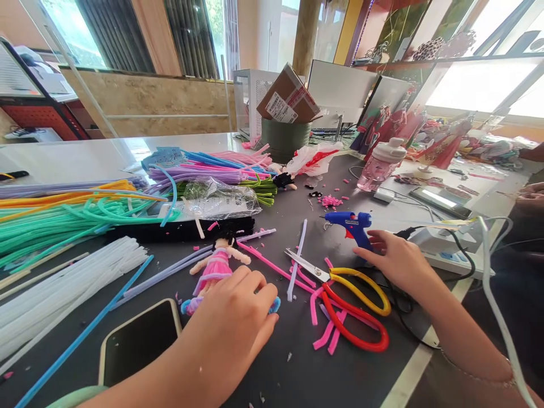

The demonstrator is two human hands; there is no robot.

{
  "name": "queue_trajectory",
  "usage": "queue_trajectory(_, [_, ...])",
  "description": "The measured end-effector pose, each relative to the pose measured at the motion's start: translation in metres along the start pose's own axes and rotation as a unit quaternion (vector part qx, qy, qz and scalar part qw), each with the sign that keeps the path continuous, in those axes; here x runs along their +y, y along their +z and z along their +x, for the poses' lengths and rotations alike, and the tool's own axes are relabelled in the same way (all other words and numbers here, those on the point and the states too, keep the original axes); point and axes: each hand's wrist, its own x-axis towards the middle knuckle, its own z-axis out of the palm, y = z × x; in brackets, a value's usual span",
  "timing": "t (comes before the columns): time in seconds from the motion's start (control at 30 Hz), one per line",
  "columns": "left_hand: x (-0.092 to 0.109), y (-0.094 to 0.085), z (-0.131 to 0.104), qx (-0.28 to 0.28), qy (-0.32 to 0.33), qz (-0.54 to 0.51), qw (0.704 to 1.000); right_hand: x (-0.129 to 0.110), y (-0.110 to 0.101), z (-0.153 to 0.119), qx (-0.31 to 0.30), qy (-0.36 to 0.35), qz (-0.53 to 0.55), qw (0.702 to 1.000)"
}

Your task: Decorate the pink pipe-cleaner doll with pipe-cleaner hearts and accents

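A small doll [216,265] of fuzzy chenille stems, with black hair and a pink dress, lies on the dark tabletop. My left hand [238,306] is curled closed over its lower part, and a blue fuzzy piece [275,306] shows past the fingers. The fingertips and their exact hold are hidden. At the right, my right hand [397,260] has its thumb and fingers around the handle of a blue hot glue gun [346,222] with a red trigger. Between the hands rest scissors [327,276], blades apart, with one red and one yellow handle, over cut pink chenille pieces [327,337].
Chenille stem bundles in green [85,224], white [68,289] and purple [187,177] cover the left. A phone [142,340] lies near my left forearm. Behind stand a dark green bin [284,139] and a pink bottle [380,167]. Cables [488,272] run along the right.
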Motion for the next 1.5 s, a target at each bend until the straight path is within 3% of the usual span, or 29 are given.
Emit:
queue_trajectory(0.33, [-0.004,0.016,-0.002,-0.076,0.059,0.029,0.995,0.004,0.014,0.034,-0.076,0.011,0.143,0.987])
queue_trajectory(0.63, [-0.009,0.000,-0.001,-0.061,0.062,0.019,0.996,0.014,0.029,0.043,-0.146,0.027,0.200,0.968])
queue_trajectory(0.9, [-0.020,-0.018,0.005,0.015,0.056,-0.035,0.998,0.017,0.033,0.041,-0.153,0.035,0.182,0.971])
queue_trajectory(1.17, [-0.032,-0.025,0.007,0.091,0.047,-0.069,0.992,0.019,0.035,0.041,-0.135,0.022,0.140,0.981])
queue_trajectory(1.27, [-0.035,-0.036,0.008,0.099,0.011,-0.137,0.986,0.016,0.033,0.039,-0.118,0.014,0.121,0.985])
queue_trajectory(1.37, [-0.039,-0.051,0.010,0.097,-0.084,-0.286,0.950,0.011,0.027,0.033,-0.084,0.005,0.100,0.991])
queue_trajectory(1.5, [-0.046,-0.058,0.014,0.083,-0.150,-0.520,0.837,0.006,0.007,0.018,-0.014,0.015,0.030,0.999])
